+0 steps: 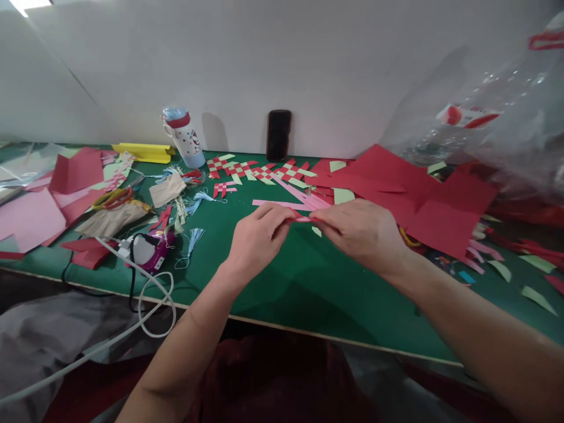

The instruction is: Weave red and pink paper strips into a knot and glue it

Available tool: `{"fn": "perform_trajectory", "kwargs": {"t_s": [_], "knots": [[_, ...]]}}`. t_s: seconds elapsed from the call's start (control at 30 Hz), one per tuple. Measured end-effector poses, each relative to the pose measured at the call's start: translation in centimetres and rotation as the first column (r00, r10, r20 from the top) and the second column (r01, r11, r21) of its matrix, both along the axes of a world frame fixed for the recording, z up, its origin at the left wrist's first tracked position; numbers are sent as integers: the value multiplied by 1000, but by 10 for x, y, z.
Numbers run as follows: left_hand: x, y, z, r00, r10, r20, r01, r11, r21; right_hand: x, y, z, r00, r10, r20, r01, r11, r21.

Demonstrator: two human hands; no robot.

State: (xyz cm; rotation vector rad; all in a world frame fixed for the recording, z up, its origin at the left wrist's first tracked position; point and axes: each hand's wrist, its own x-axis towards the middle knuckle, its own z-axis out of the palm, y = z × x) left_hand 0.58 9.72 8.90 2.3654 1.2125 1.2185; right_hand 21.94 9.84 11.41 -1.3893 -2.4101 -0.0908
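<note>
L hand & R hand are both pinching a small red-and-pink paper piece btwn fingers, holding it above the green bench. Pink strips are lying just behind it. Woven paper fish are lying in a row nr the wall, w/ a phone leaning there.

Wide bare patch of green table in front of the phone, below the left hand and right hand. Blocked close by the phone by woven paper pieces; to its left, by the bottle; to its right, by red paper.
</note>
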Motion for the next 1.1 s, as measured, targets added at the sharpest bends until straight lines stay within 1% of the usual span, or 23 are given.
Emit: {"fn": "perform_trajectory", "kwargs": {"t_s": [0.07, 0.1, 0.2, 0.27, 0.3, 0.37, 0.43, 0.5, 0.63, 0.7, 0.77, 0.87, 1.0, 1.1], "knots": [[-4, -11, -12, 999, -13, -50, 16, 998, 68, -2, -11, -8, 997, 48, 57, -52, 996, 79], [-6, -17, -21, 997, -15, -76, 20, 997, 70, -2, -18, -15, 994, 78, 76, -85, 992, 92], [-12, -39, -52, 980, -46, -192, 54, 998, 36, -4, -39, -45, 975, 170, 140, -189, 972, 137], [-15, -53, -69, 960, -69, -273, 76, 997, 16, -6, -51, -65, 966, 205, 158, -229, 961, 152], [-17, -59, -75, 949, -84, -305, 91, 996, 6, -7, -57, -73, 963, 217, 161, -241, 959, 151], [-20, -67, -83, 934, -110, -341, 118, 993, 2, -9, -66, -85, 960, 223, 167, -248, 958, 143], [-24, -70, -86, 928, -130, -348, 140, 990, 5, -11, -73, -91, 960, 214, 182, -240, 961, 135], [-27, -71, -86, 929, -150, -338, 163, 987, 10, -13, -79, -93, 963, 196, 183, -222, 966, 136], [-34, -73, -85, 922, -202, -330, 210, 978, -11, -11, -90, -95, 979, 160, 125, -177, 975, 136], [-37, -77, -84, 921, -193, -338, 199, 980, -19, -9, -94, -98, 984, 154, 93, -165, 979, 121], [-38, -82, -83, 927, -169, -335, 181, 984, 5, -7, -96, -100, 986, 154, 68, -160, 982, 104], [-37, -89, -83, 928, -174, -329, 193, 981, 28, -5, -98, -103, 989, 144, 33, -147, 985, 89], [-34, -96, -90, 908, -203, -366, 226, 974, 19, -6, -100, -104, 993, 117, -33, -114, 991, 62], [-33, -98, -98, 903, -182, -389, 211, 977, 33, -6, -102, -106, 993, 98, -68, -94, 994, 59]]}}
